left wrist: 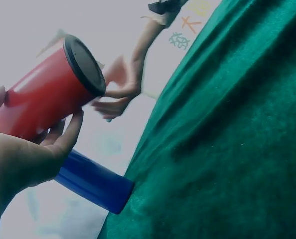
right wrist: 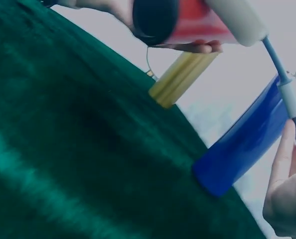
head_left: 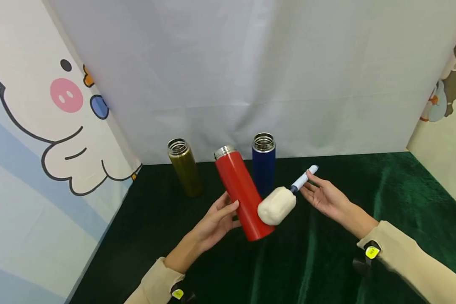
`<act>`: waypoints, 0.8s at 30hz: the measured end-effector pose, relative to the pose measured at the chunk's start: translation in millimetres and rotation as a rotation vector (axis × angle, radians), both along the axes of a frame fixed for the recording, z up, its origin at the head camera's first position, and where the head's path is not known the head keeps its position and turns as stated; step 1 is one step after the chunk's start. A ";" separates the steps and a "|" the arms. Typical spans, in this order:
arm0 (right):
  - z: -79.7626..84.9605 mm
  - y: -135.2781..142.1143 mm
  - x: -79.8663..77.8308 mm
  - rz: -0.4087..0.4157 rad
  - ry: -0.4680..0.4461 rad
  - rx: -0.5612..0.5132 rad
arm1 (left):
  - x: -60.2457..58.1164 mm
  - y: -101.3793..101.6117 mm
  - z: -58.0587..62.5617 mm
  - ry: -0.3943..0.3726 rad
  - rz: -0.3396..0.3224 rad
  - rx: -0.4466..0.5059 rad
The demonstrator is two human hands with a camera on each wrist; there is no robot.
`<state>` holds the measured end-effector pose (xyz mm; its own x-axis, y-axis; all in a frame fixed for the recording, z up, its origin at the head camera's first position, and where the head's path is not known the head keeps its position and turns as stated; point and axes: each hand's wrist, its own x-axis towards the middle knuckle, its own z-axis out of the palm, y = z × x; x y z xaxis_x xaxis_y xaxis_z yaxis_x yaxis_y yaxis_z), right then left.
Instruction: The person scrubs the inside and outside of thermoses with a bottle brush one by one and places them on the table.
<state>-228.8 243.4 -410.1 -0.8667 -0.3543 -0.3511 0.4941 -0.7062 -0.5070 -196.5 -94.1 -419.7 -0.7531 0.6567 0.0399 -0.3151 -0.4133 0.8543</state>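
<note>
Red bottle (head_left: 240, 192), mouth toward 11 o'clock: your left hand (head_left: 215, 221) grips it low, probably to steady that tilt. Your right hand (head_left: 328, 200) pinches the brush (head_left: 286, 196) by its handle, seemingly leaving its head free toward 7 o'clock; contact with the bottle is unclear.

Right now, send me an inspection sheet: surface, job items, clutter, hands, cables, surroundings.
Surface: green velvety cloth, some creases.
Job items: red bottle, uncapped, tilted, held up; sponge-headed bottle brush overlaps it in head view, contact unclear.
Clutter: uncapped gold bottle and blue bottle, standing toward the back.
Hands: left hand grips red bottle; right hand pinches the brush handle.
Cables: nothing seen.
Surroundings: pale backdrop; cartoon-printed panel at left.
</note>
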 end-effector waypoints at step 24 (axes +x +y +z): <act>-29.7 13.1 12.9 0.118 0.095 -0.047 | -5.0 -2.3 -0.2 -0.065 0.103 0.008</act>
